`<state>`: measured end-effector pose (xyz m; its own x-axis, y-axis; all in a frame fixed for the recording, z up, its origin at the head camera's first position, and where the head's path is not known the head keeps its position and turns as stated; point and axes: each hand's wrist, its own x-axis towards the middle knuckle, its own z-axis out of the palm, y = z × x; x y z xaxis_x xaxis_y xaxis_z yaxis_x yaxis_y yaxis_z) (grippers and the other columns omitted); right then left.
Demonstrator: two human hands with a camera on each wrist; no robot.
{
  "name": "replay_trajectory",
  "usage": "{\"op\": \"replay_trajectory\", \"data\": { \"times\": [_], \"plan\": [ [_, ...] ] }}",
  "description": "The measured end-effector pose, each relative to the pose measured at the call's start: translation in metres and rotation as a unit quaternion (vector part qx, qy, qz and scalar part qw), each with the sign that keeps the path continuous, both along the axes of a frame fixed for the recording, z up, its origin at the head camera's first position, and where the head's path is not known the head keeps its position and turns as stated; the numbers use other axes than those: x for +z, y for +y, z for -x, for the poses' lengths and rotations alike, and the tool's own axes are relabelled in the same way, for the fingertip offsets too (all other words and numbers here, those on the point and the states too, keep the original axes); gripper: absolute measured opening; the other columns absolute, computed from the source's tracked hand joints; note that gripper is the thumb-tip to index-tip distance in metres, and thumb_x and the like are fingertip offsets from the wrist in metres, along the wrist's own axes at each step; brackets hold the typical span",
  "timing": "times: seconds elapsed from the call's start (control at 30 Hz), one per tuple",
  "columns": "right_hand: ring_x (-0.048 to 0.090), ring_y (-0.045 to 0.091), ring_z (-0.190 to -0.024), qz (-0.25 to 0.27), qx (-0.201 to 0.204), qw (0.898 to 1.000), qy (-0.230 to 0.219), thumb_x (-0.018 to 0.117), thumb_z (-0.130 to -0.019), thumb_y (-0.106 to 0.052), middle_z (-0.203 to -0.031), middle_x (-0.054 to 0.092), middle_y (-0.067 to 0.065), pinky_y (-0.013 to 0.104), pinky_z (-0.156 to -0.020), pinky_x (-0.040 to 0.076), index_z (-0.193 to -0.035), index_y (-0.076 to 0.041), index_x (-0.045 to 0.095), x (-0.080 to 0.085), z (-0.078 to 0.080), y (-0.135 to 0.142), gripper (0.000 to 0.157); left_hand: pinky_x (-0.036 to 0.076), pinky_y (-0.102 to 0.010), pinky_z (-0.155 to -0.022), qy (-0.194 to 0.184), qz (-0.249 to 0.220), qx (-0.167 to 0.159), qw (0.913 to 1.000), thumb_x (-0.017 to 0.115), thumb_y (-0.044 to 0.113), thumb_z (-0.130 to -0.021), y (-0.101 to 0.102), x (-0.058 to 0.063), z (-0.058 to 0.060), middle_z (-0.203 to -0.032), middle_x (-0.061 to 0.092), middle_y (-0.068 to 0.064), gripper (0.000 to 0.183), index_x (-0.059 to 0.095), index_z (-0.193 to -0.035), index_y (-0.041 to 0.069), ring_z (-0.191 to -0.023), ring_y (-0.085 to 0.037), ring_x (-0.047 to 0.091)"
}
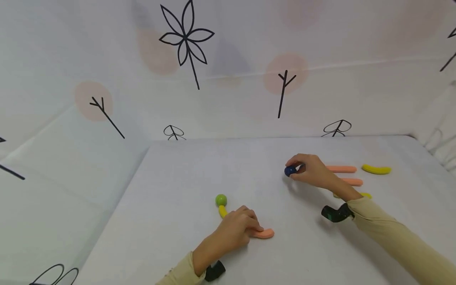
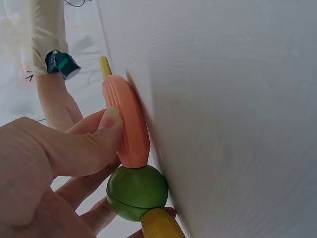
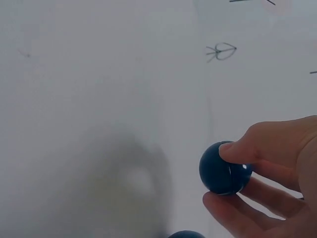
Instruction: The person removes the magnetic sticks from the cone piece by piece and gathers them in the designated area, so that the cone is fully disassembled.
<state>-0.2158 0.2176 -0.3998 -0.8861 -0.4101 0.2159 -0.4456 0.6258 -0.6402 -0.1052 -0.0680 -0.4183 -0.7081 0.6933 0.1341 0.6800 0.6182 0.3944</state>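
Head view: the left hand (image 1: 235,227) bends over a curved salmon bar (image 1: 264,233), whose free end shows between three and four o'clock of it. At that hand's eleven o'clock sits a lime-green ball (image 1: 221,200), with a short yellow bar (image 1: 223,211) touching it at six o'clock and passing behind the fingers. The left wrist view shows thumb and fingers nearly closed, pinching the salmon bar by its sides; its lower end meets a second green ball (image 2: 137,192), which touches the yellow bar at about five o'clock.

The right hand (image 1: 313,172) pinches a glossy navy-blue ball (image 1: 290,171) at its nine o'clock, thumb and fingertips spread only to the ball's width. Another blue ball (image 3: 185,234) peeks in at six o'clock of the right wrist view.

On the white tabletop (image 1: 178,166), two straight salmon bars (image 1: 341,169) lie around the right hand's three o'clock, a curved yellow bar (image 1: 376,169) farther out, and another yellow piece (image 1: 367,195), partly hidden by the wrist, toward four.
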Motion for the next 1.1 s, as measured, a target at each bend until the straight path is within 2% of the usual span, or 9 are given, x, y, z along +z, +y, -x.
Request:
{"op": "replay_trajectory", "data": {
  "times": [0.23, 0.37, 0.53, 0.8, 0.93, 1.1],
  "plan": [
    [0.062, 0.034, -0.095, -0.015, 0.015, 0.999, -0.035, 0.071, -0.079, 0.0, -0.105, 0.063, 0.02, 0.039, -0.077, 0.054, -0.104, 0.006, 0.065, -0.005, 0.023, -0.003, 0.026, 0.041, -0.011, -0.073, -0.007, 0.016, -0.002, 0.9998, 0.073, -0.002, -0.076, 0.002, -0.001, 0.0, -0.088, 0.061, 0.014, 0.028, 0.078, -0.089, 0.022, -0.089, -0.002, 0.052],
    [0.062, 0.034, -0.093, -0.028, 0.017, 0.998, -0.054, 0.072, -0.078, 0.002, -0.103, 0.063, 0.02, 0.04, -0.077, 0.054, -0.1, 0.005, 0.064, -0.009, 0.03, -0.005, 0.024, 0.04, -0.012, -0.072, -0.013, 0.014, 0.0, 0.9998, 0.072, -0.003, -0.076, 0.002, -0.001, 0.0, -0.087, 0.061, 0.015, 0.03, 0.078, -0.09, 0.023, -0.089, -0.002, 0.051],
    [0.062, 0.033, -0.092, -0.037, 0.003, 0.997, -0.07, 0.075, -0.075, 0.003, -0.1, 0.062, 0.018, 0.04, -0.077, 0.054, -0.097, 0.002, 0.063, -0.01, 0.034, -0.008, 0.024, 0.04, -0.012, -0.071, -0.01, 0.009, 0.003, 0.9999, 0.072, -0.003, -0.076, 0.001, -0.001, 0.0, -0.086, 0.06, 0.016, 0.03, 0.078, -0.09, 0.023, -0.089, -0.001, 0.051],
    [0.06, 0.035, -0.096, -0.044, -0.006, 0.996, -0.074, 0.075, -0.076, 0.003, -0.102, 0.06, 0.019, 0.043, -0.081, 0.052, -0.101, 0.004, 0.062, -0.008, 0.035, -0.012, 0.028, 0.041, -0.012, -0.072, -0.005, 0.014, 0.001, 0.9999, 0.072, -0.001, -0.078, -0.001, -0.001, 0.0, -0.088, 0.061, 0.014, 0.028, 0.078, -0.091, 0.022, -0.09, -0.002, 0.052],
    [0.058, 0.035, -0.099, -0.046, 0.001, 0.997, -0.057, 0.074, -0.076, 0.002, -0.103, 0.06, 0.019, 0.046, -0.085, 0.05, -0.101, 0.004, 0.062, -0.006, 0.033, -0.013, 0.028, 0.04, -0.012, -0.069, -0.004, 0.003, -0.003, 1.0, 0.071, -0.003, -0.077, -0.002, 0.0, 0.0, -0.086, 0.061, 0.015, 0.029, 0.078, -0.091, 0.022, -0.087, -0.002, 0.051],
    [0.056, 0.034, -0.1, -0.051, 0.01, 0.999, 0.003, 0.075, -0.076, 0.001, -0.104, 0.06, 0.015, 0.049, -0.085, 0.049, -0.102, 0.002, 0.063, 0.0, 0.022, -0.013, 0.028, 0.041, -0.011, -0.069, -0.001, -0.011, -0.013, 0.9999, 0.07, -0.004, -0.078, -0.003, 0.0, 0.001, -0.084, 0.062, 0.014, 0.029, 0.078, -0.092, 0.021, -0.084, -0.002, 0.051]
  ]
}}
